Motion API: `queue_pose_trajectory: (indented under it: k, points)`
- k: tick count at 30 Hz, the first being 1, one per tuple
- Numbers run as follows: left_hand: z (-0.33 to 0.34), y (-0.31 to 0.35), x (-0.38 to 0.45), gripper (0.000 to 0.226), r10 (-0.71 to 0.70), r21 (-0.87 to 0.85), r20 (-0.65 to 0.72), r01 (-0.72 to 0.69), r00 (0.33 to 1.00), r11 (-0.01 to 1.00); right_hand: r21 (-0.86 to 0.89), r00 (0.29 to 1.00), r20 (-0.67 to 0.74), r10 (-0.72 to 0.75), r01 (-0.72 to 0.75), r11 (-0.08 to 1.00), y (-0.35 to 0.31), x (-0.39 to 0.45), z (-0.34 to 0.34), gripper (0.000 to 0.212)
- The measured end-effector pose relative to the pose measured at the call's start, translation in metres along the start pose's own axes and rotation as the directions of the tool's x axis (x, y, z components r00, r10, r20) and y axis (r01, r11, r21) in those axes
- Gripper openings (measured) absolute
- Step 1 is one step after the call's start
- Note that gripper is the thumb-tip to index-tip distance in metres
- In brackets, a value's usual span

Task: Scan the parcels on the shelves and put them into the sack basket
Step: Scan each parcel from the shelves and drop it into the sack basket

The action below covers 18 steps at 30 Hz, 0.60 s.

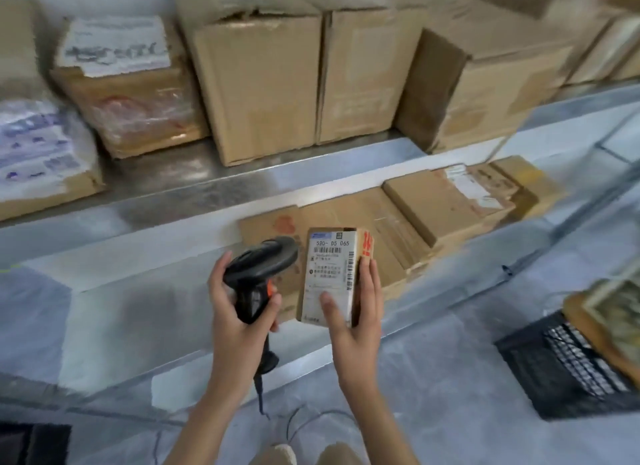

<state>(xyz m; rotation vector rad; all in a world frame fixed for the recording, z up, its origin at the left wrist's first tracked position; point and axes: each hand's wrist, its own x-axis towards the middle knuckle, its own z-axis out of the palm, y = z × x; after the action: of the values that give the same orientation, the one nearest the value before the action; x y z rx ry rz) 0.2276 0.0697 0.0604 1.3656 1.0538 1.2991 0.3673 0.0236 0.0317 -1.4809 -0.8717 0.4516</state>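
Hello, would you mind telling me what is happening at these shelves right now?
A person is scanning parcels. The left hand grips a black barcode scanner, its head turned toward a small labelled parcel that the right hand holds up, thumb on the label. Both hands are in front of the lower shelf, where flat cardboard boxes lie. Larger boxes stand on the upper shelf. A black basket sits at the lower right; this parcel is not in it yet.

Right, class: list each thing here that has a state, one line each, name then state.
left hand: grips the barcode scanner, aimed toward the parcel.
right hand: holds the small parcel, label facing up.
cardboard boxes: closed, standing on the upper shelf.
black basket: holds a parcel.
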Motion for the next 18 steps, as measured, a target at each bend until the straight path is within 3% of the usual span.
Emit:
queue_pose_trajectory:
  k: [6,13,18]
  points:
    - [0.108,0.015,-0.003,0.087,0.011,-0.049,0.244,0.001,0.970,0.999,0.048,0.964,-0.246,0.101,-0.092,0.995,0.008,0.018,-0.102,0.073]
    - [0.225,0.001,-0.031,0.086,-0.010,-0.078,0.475,0.053,0.880,0.995,0.133,0.872,-0.431,0.233,-0.193,0.972,0.038,0.018,-0.225,0.071]
    - [0.304,-0.002,-0.050,0.084,-0.033,-0.048,0.598,0.077,0.801,0.996,0.230,0.799,-0.548,0.248,-0.141,0.963,0.047,0.017,-0.298,0.066]
